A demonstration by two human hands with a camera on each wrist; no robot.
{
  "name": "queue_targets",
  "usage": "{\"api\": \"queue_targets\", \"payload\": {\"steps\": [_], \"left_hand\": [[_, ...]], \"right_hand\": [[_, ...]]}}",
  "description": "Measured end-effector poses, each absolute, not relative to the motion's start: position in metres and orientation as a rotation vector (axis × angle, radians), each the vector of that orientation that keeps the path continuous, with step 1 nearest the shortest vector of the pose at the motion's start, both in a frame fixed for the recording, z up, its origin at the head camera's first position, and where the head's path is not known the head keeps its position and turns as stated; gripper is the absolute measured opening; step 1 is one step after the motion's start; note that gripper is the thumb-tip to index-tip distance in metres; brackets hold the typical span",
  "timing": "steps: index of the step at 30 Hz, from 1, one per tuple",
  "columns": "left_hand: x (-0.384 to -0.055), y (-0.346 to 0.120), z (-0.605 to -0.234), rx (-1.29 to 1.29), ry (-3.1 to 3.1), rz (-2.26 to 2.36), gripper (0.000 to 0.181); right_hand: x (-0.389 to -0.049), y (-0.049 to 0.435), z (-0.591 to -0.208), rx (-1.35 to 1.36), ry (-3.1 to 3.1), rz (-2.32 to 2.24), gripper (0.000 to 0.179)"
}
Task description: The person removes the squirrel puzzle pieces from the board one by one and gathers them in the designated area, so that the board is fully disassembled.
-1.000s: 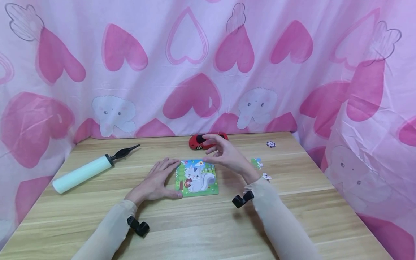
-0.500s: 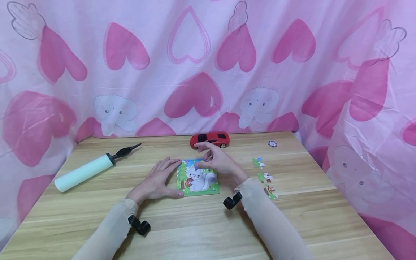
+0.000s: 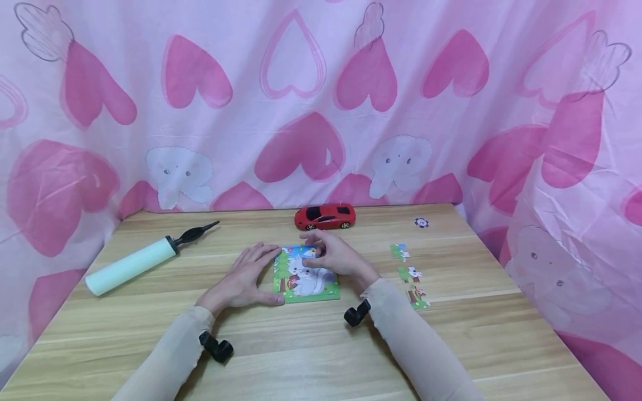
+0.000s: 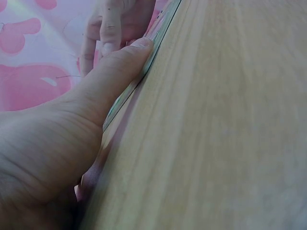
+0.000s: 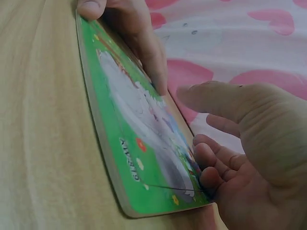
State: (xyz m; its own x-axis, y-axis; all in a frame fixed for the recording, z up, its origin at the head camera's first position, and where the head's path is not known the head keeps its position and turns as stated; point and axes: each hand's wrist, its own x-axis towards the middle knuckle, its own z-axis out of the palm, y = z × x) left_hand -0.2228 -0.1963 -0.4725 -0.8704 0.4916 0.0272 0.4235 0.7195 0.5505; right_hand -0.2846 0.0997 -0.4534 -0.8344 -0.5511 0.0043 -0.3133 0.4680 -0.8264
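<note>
A thin square jigsaw puzzle [image 3: 316, 287] with a white squirrel picture lies flat on the table. My left hand [image 3: 242, 277] spans its left side, thumb at the lower corner and fingers at the upper one, all fairly straight. Over the upper right part hovers my right hand [image 3: 337, 255], which covers some of the picture. In the right wrist view, the right thumb [image 5: 216, 99] stretches out straight while the other fingers bend loosely, their tips close to the puzzle's edge; no thing shows between them. The left thumb [image 4: 127, 60] touches the puzzle's rim in the left wrist view.
Loose puzzle pieces lie to the right: an upper piece [image 3: 399, 252], a middle group [image 3: 409, 274] and a lower one [image 3: 418, 297]. A round patterned chip [image 3: 421, 223] sits behind them. A red toy car [image 3: 325, 218] stands at the back; a pale green hand pump [image 3: 132, 266] lies left.
My right hand has come down and toward me from near the red toy car, uncovering the car. Its forearm has shifted left, exposing more puzzle pieces. My left hand stays at the puzzle.
</note>
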Motion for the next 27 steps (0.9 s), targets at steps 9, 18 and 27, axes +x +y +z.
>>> {"api": "queue_targets", "payload": {"steps": [9,18,27], "left_hand": [[-0.2234,-0.1968,-0.4735,0.757,2.805,0.856,0.127],[-0.223,-0.1969,-0.4733,0.764,2.804,0.866,0.127],[-0.2233,-0.1965,-0.473,0.772,2.807,0.857,0.126]], "right_hand": [[-0.2837,0.1003,-0.4553,-0.787,2.486,-1.209,0.072],[-0.2822,0.0986,-0.4582,-0.803,2.528,-1.131,0.066],[-0.2789,0.0972,-0.4566,-0.859,2.461,-1.073,0.062]]}}
